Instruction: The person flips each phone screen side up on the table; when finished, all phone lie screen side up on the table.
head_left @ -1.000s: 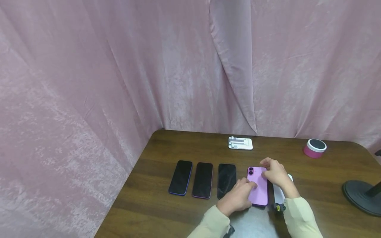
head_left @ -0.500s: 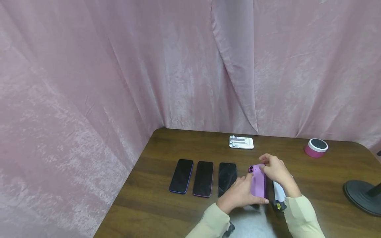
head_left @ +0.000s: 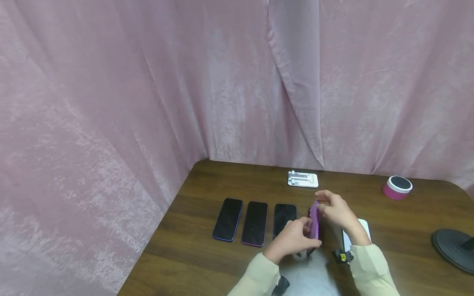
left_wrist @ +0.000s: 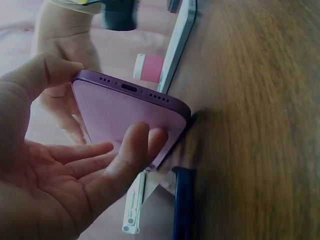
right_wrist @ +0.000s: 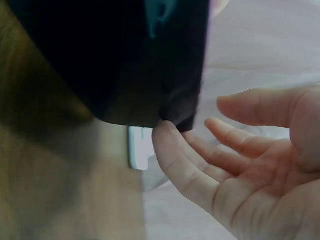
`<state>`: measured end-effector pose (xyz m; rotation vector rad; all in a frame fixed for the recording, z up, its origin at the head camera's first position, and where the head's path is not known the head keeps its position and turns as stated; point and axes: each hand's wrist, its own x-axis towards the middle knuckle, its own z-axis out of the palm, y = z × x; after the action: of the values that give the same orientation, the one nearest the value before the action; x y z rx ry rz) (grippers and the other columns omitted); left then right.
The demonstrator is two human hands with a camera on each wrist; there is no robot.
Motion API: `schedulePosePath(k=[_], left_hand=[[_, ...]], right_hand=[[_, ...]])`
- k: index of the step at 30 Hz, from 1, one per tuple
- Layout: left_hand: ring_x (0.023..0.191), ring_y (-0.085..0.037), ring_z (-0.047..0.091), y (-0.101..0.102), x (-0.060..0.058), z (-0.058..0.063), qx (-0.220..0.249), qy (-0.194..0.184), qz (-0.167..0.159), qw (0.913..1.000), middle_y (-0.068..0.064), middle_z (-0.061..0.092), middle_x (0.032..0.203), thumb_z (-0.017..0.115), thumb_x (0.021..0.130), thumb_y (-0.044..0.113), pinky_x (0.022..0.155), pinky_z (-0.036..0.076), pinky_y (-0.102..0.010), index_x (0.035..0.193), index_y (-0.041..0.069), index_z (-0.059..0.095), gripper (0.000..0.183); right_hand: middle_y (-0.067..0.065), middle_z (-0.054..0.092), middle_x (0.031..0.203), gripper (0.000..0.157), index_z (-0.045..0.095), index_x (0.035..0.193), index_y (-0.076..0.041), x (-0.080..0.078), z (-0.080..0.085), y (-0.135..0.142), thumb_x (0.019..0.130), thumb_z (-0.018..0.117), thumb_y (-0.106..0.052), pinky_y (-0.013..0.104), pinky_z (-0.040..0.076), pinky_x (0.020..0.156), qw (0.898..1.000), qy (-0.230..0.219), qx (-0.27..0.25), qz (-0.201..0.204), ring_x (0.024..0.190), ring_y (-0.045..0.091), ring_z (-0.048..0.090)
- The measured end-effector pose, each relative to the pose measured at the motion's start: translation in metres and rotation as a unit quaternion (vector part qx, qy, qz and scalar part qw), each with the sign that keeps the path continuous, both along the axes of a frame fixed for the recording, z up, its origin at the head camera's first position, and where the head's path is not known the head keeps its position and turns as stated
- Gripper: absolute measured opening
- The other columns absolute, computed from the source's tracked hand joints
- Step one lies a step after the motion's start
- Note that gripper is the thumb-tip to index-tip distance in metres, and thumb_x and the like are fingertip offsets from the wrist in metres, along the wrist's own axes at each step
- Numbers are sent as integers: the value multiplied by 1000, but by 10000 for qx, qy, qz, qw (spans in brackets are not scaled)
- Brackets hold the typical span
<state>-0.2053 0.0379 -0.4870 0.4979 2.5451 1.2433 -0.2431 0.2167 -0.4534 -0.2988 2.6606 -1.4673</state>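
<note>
On the table lie three dark-screened smartphones, the third partly hidden by my left hand, which holds one tilted purple smartphone; if my right hand grips its top, I cannot tell; one white slab is half-covered.

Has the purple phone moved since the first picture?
Yes. The purple phone has tipped from nearly flat to nearly upright, its right edge swung left towards the nearest, unmoved black phone.

Left hand, thumb spread from fingers, right hand, fingers loosely bent, both arms extended forward
</note>
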Motion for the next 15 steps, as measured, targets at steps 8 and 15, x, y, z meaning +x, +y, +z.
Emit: schedulePosePath(k=[8, 15], left_hand=[[65, 0, 62, -7, 1, -1, 340, -116, 48, 9993, 5, 73, 93, 82, 83, 17, 61, 51, -18, 121, 5, 67, 42], [53, -4, 63, -6, 3, 2, 595, -301, 12, 9978, 2, 73, 95, 79, 84, 9, 52, 52, -21, 128, 2, 64, 46]], right_hand=[[31, 59, 121, 41, 40, 136, 20, -8, -28, 5, 103, 46, -2, 53, 54, 89, 9885, -864, -1164, 430, 107, 33, 61], [33, 58, 124, 40, 44, 135, 20, -9, -32, 7, 104, 47, -5, 54, 52, 91, 9906, -850, -968, 458, 112, 39, 59]])
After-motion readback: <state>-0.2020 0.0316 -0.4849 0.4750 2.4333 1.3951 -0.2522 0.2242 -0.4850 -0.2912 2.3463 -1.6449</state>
